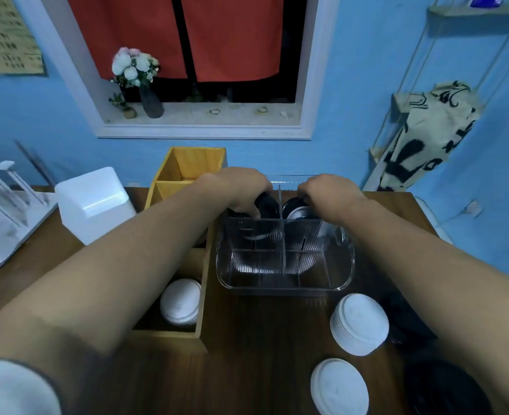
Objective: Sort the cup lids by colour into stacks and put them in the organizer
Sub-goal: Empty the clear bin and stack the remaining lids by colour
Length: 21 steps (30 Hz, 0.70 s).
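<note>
Lying nearest on the dark wooden table, one stack of white lids is sitting at five o'clock, and a second white stack is resting just beyond it at four o'clock. Loose black lids are lying in shadow to the right of them, partly under the right forearm; it is too dark there to tell how many. At seven o'clock a wooden box is holding more white lids in its near compartment. Past these, at the table's middle, the clear ribbed organizer is standing just beside the box. Both arms are stretching across to its far row at twelve o'clock. The left hand is curling its fingers down around a black lid stack standing on edge in the far left compartment. The right hand is curling over another black stack in the far right compartment, gripping its top edge. A white tub is standing at ten o'clock.
</note>
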Tool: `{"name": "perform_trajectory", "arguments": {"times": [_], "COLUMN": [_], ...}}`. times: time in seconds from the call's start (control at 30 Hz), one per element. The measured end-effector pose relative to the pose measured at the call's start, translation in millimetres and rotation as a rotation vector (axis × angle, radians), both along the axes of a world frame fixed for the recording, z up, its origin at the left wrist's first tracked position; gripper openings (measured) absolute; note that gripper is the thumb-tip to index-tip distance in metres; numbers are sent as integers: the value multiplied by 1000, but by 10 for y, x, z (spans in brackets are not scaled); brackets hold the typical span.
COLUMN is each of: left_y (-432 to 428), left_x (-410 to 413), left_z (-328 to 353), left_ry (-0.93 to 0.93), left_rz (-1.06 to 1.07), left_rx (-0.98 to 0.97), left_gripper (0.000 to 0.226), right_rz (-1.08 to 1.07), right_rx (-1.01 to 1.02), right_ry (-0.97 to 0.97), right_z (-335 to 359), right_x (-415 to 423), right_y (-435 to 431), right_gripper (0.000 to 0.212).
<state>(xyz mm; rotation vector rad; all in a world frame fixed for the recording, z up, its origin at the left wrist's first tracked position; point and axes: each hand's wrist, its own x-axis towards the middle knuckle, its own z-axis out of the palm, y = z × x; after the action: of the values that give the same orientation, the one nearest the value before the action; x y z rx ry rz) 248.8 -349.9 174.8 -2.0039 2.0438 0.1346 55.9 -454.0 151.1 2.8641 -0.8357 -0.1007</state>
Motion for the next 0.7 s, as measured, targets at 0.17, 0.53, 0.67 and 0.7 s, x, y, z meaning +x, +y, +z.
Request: {"name": "perform_trajectory", "arguments": {"times": [0.17,0.53,0.67,0.7], "left_y": [-84,-101,97,185], "left_x": [-71,-78,13,22], "left_z": [-6,159,393,468], "left_ry": [-98,-159,-90,-59], "left_rz": [-105,-100,-29,-11], "left_rx": [52,53,-89,-123], "left_gripper": [72,61,64,67], "right_rz": [1,9,-78,-105], "right_rx": [-150,-290,-236,-213], "right_ry": [-9,-431,-544,-591], "right_z": [65,171,135,139], "right_x": [-35,-254,-288,-296], "right_y": [19,36,61,77], "right_gripper": [19,38,11,4]}}
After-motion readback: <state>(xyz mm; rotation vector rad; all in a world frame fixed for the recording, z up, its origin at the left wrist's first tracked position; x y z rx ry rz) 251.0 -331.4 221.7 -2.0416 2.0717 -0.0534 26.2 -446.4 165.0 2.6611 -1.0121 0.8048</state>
